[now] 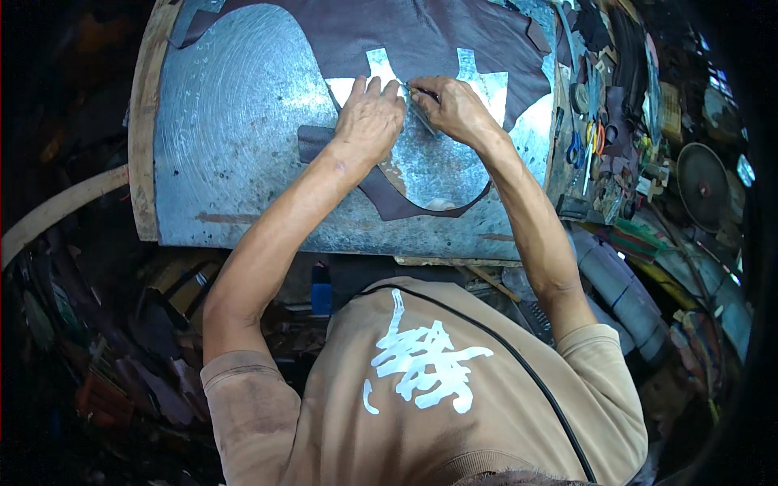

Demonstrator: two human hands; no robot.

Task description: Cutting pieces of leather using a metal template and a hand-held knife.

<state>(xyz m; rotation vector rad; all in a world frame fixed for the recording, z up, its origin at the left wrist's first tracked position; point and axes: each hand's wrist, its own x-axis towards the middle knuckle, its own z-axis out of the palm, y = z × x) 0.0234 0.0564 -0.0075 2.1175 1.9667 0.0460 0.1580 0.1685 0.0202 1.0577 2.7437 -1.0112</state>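
Dark brown leather (438,36) is spread over the far half of a metal-topped work table (235,146). On the leather lies a shiny metal template (496,87) with two square tabs at its far edge and a rounded near end. My left hand (371,117) rests on the template's left part, fingers stretched forward and pressing down. Close beside it, my right hand (458,109) is closed round a slim, dark-handled tool (427,93), its tip pointing toward my left fingertips. The exact kind of tool is too small to tell. A strip of leather (389,201) shows past the template's near rim.
At the right, beside the table, lie scissors (574,150), orange-handled tools (599,138) and leather scraps. A round metal disc (703,186) stands farther right. A wooden strip (144,121) edges the table's left side. A black cable (519,356) runs across my shirt.
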